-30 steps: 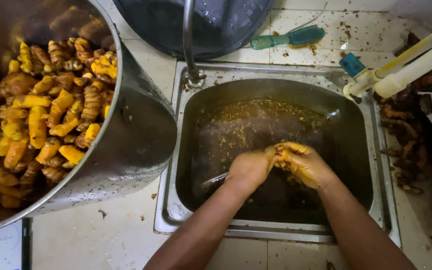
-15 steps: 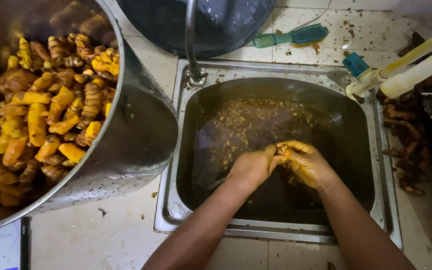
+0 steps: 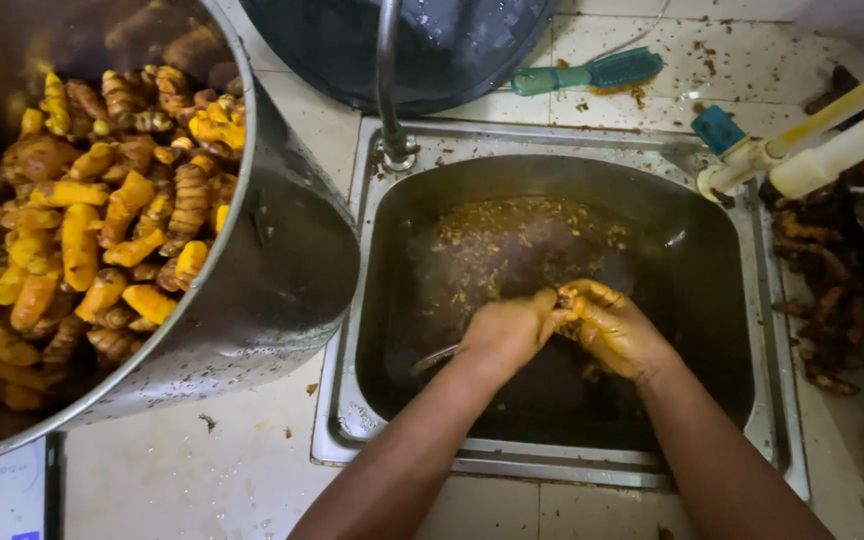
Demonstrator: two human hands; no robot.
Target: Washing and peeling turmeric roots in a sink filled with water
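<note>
**Now both hands in the sink, rubbing a root**

Now my left hand (image 3: 508, 330) and my right hand (image 3: 614, 328) are together over the middle of the sink (image 3: 552, 455), and they touch each other. Both are curled closed, and they are stained yellow-orange. Between the fingers I see a small yellow piece, it looks like a root, but most of it is hidden by my hands, so I cannot tell its shape. The left hand is more like a fist, with the back up. The right hand has the fingers bent toward the left one.

The sink is metal and it holds dark water (image 3: 512, 250) with many small yellow and brown bits floating, mostly in the far half. A thin metal thing (image 3: 432, 358) comes out from under my left hand; I cannot tell what it is. The tap (image 3: 388, 80) stands at the far left corner of the sink.

On the counter (image 3: 202, 470) at my left is a big steel pot (image 3: 282, 290), touching the sink rim, full of yellow and brown roots (image 3: 102, 230). Behind the sink is a dark round basin (image 3: 422, 40), and near it lies a green brush (image 3: 592, 72). At the right two white pipes (image 3: 822, 140) go across, and below them is a heap of dark peels (image 3: 822, 300).
</note>
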